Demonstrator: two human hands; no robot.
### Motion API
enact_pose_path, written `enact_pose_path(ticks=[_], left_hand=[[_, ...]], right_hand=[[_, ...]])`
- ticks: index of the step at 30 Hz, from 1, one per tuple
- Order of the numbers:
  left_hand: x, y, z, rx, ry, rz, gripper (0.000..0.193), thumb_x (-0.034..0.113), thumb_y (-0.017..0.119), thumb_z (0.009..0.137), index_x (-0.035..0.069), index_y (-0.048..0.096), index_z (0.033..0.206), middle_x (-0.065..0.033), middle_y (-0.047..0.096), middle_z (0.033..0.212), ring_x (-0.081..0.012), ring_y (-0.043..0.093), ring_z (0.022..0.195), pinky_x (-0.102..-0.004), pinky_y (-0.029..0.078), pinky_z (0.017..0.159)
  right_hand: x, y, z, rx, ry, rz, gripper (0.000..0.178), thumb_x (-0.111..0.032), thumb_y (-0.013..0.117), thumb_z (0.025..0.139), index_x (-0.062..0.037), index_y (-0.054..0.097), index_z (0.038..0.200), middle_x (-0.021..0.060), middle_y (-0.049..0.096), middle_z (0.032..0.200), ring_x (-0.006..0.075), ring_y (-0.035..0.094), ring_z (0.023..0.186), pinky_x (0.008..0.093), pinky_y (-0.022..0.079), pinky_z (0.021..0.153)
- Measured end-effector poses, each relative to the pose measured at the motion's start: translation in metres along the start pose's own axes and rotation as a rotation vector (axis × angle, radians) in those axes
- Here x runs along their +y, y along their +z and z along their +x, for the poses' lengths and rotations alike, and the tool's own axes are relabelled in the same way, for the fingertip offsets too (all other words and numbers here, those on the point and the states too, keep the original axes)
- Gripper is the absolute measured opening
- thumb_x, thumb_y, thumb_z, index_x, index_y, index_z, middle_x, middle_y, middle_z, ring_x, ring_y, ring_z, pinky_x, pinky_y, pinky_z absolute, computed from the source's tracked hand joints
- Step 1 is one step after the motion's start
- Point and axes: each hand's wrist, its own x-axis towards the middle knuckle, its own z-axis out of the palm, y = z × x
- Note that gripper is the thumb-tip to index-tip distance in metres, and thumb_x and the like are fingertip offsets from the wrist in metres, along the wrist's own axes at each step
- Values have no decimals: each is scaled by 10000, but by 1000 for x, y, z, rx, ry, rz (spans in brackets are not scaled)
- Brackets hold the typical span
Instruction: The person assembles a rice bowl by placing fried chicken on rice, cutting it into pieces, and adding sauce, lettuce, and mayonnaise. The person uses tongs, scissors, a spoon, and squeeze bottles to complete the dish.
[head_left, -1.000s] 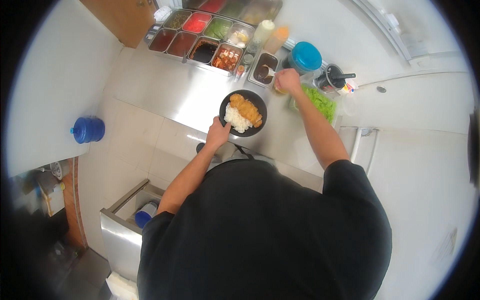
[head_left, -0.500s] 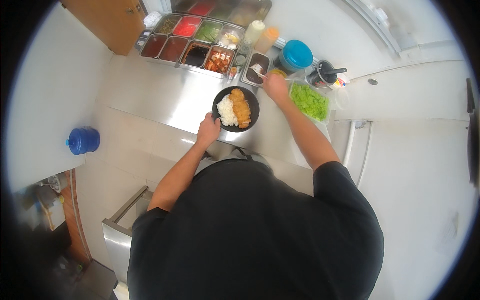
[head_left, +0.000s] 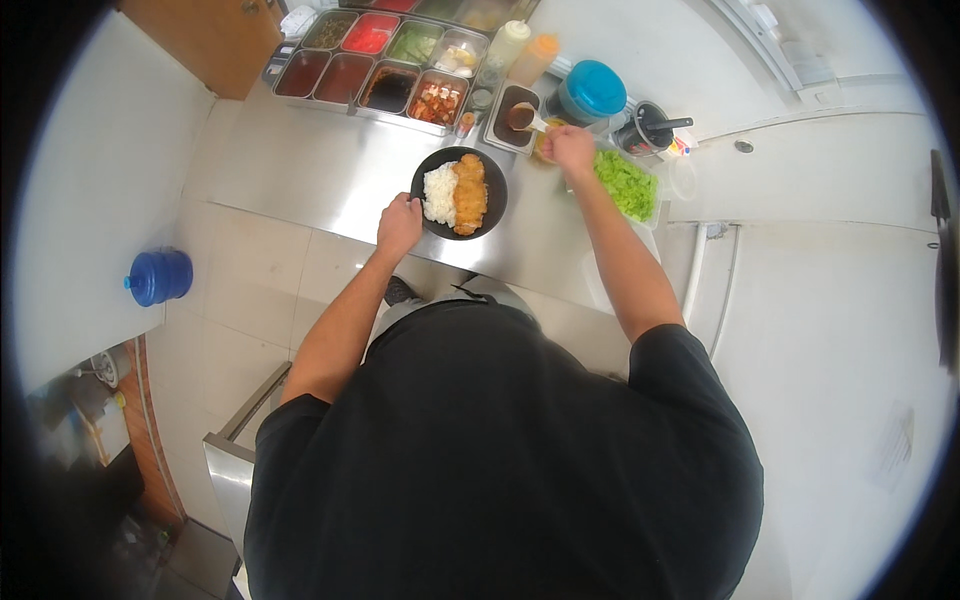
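My left hand (head_left: pixel 400 222) is closed on the left rim of a round black bowl (head_left: pixel 493 212) at the counter's front edge. White rice (head_left: pixel 439 194) lies in the bowl's left half, and a sliced, golden breaded cutlet (head_left: pixel 469 196) fills the right. In my right hand (head_left: pixel 570 147) is the pale handle of a serving spoon (head_left: pixel 537 124). Its scoop is full of dark brown sauce (head_left: pixel 520 117) and hangs over a rectangular metal pan (head_left: pixel 511 137) of the same sauce. My fingertips are partly hidden around the handle.
Metal pans of toppings and sauces (head_left: pixel 388 90) stand at the back left. Squeeze bottles (head_left: pixel 506 52), a blue-lidded tub (head_left: pixel 594 90) and a black container (head_left: pixel 645 135) line the back. Chopped lettuce (head_left: pixel 626 186) fills a clear box at right. A blue water jug (head_left: pixel 160 277) is far left.
My right hand has moved away from me and slightly right, lifting the spoon out of the sauce, its scoop now full. My left hand still holds the bowl; the whole view has shifted slightly.
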Motion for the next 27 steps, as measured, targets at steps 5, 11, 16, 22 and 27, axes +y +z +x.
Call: enact_pose_path(ticks=[5, 11, 16, 22, 27], left_hand=[[5, -11, -5, -39, -24, -71, 389, 240, 524, 954, -41, 591, 1214, -234, 713, 906, -378, 701, 891, -451, 539, 837], [14, -18, -14, -79, -83, -122, 392, 212, 534, 937, -33, 587, 1239, -145, 723, 753, -274, 729, 768, -393, 554, 799], [12, -17, -12, -132, -105, -153, 403, 174, 530, 920, -40, 567, 1259, -141, 724, 754, -252, 728, 731, -379, 563, 762], [19, -21, -11, -159, -66, -202, 412, 137, 516, 909, -18, 542, 1290, -163, 722, 817, -229, 720, 684, -371, 564, 741], [22, -24, -11, -186, -95, -233, 439, 131, 506, 913, 5, 504, 1333, -162, 722, 857, -214, 716, 664, -376, 564, 715]], right_hand=[[-2, 12, -9, 131, -452, -612, 252, -254, 641, 884, -24, 738, 850, 216, 696, 795, 381, 680, 730, 477, 536, 723], [13, 30, -6, 72, -363, -506, 238, -237, 654, 885, -14, 725, 838, 192, 697, 758, 341, 690, 714, 442, 541, 695], [16, 20, 0, -18, 166, 365, 171, -119, 649, 912, 30, 678, 834, 125, 673, 744, 221, 657, 629, 332, 559, 633], [11, -1, -19, -13, 261, 679, 131, -75, 620, 938, 55, 629, 949, 89, 632, 793, 179, 630, 668, 297, 558, 634], [2, -9, -60, -70, 230, 683, 139, -104, 625, 940, 34, 627, 924, 84, 630, 789, 176, 626, 673, 303, 560, 639]])
